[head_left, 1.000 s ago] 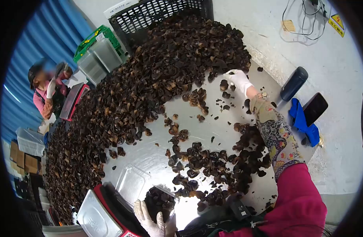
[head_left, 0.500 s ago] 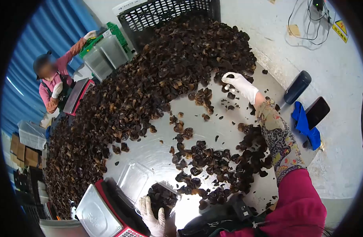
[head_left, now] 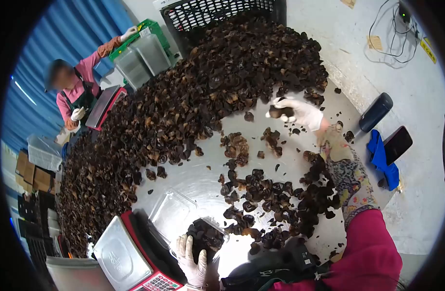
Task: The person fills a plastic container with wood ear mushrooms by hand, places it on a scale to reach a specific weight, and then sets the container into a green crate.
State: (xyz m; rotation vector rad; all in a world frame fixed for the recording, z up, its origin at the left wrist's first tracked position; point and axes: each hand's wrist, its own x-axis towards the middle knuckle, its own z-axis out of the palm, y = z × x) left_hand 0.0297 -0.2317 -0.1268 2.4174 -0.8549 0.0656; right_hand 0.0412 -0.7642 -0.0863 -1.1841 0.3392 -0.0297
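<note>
My right hand [head_left: 304,113], in a white glove, is closed around some dark wood ear mushroom [head_left: 281,112] above the steel table, near the edge of a large heap of wood ear mushrooms [head_left: 217,77]. At the bottom, my gloved left hand [head_left: 189,262] grips the near side of a clear plastic box [head_left: 157,213] with its lid folded open. Dark wood ear mushrooms [head_left: 205,235] fill the box, and the left fingers rest against them. Loose wood ear mushrooms [head_left: 266,186] lie scattered between my two hands.
A red scale [head_left: 123,252] stands left of the box. On the right are a dark bottle [head_left: 376,112], a phone [head_left: 398,144] and a blue cloth [head_left: 381,160]. A black crate [head_left: 217,17] stands behind the heap. A co-worker [head_left: 77,92] reaches to a green crate [head_left: 157,29].
My right hand has turned and now shows dark mushroom in its grasp. My left hand stays at the box. The whole view has shifted slightly.
</note>
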